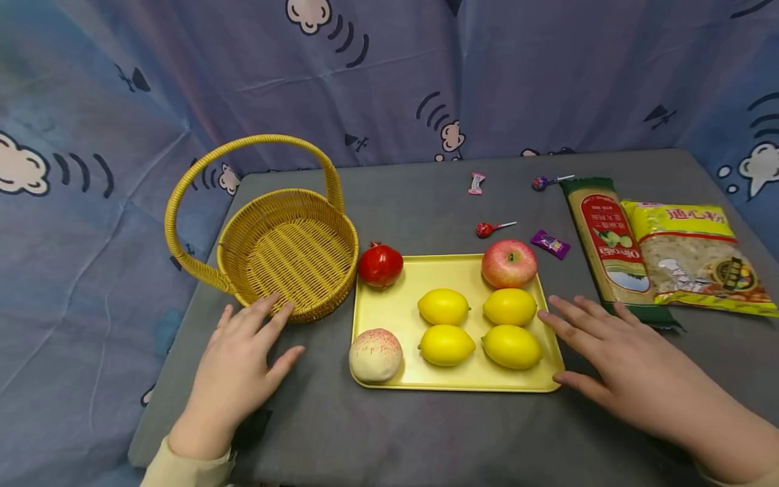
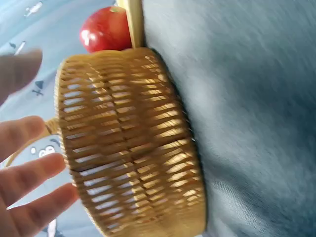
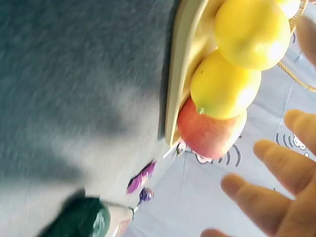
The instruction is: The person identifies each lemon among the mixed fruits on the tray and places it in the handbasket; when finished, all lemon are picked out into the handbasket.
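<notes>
My left hand [image 1: 240, 365] is at the near rim of a yellow wicker basket [image 1: 328, 301] with a tall handle, its fingers spread. In the left wrist view the fingertips lie beside the basket's rim; whether they touch it I cannot tell. My right hand [image 1: 627, 365], fingers extended, hovers by the right edge of a pale yellow tray [image 1: 420, 270], holding nothing. Several lemons [image 1: 443, 307] lie on the tray in two rows. An apple [image 1: 509, 264] sits at its far right corner, a peach [image 1: 376, 356] at its near left, a pomegranate [image 1: 381, 265] at its far left.
Behind the tray lie a red lollipop [image 1: 485, 230], a purple lollipop [image 1: 539, 183], a pink-wrapped candy [image 1: 476, 183] and a purple-wrapped candy [image 1: 550, 244]. To the right are a pasta pack [image 1: 608, 237] and a yellow-topped bag [image 1: 700, 257]. A patterned cloth [image 1: 395, 81] hangs behind.
</notes>
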Motion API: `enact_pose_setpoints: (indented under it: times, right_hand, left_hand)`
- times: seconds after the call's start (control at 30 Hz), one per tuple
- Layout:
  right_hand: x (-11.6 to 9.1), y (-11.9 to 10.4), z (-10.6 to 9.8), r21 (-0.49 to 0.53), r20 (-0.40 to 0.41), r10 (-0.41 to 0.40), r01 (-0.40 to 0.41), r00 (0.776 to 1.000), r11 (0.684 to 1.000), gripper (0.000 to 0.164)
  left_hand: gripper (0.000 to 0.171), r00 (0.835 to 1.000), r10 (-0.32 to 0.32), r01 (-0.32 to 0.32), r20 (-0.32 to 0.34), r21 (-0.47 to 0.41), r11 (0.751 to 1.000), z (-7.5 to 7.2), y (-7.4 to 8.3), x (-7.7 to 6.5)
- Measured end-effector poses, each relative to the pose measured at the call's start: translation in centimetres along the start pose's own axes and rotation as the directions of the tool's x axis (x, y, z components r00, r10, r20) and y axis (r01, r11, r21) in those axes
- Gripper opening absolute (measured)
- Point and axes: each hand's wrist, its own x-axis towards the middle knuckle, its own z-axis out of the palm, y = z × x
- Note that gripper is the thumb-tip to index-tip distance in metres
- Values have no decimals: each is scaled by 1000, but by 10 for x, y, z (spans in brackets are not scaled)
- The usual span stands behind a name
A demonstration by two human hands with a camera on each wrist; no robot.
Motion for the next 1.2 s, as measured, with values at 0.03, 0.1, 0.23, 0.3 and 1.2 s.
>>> enact_pose_setpoints:
  times: [0.03,0.1,0.23,0.3,1.2]
  right_hand:
    - [1,-2,-1,18,-29,-16,17,999,1000,86]
    - [4,-6,-1,56,-92,-41,46,995,997,75]
    - [11,-12,4,173,-215,-58,97,975,980,61]
    - [15,-15,7,231,-237,-45,101,970,968,60]
    - [34,-26,22,409,-130,109,-47,986,911,47]
  left_hand:
    - [69,1000,2,-2,-21,-2,1000,1,-2,1]
    - [62,999,8,-8,-50,-5,1000,3,-5,2]
    - [54,997,15,-17,-75,-30,999,7,-11,4]
    - [50,995,24,-28,-93,-44,999,10,-14,4]
    - [25,964,-62,45,-260,-72,996,20,-16,13]
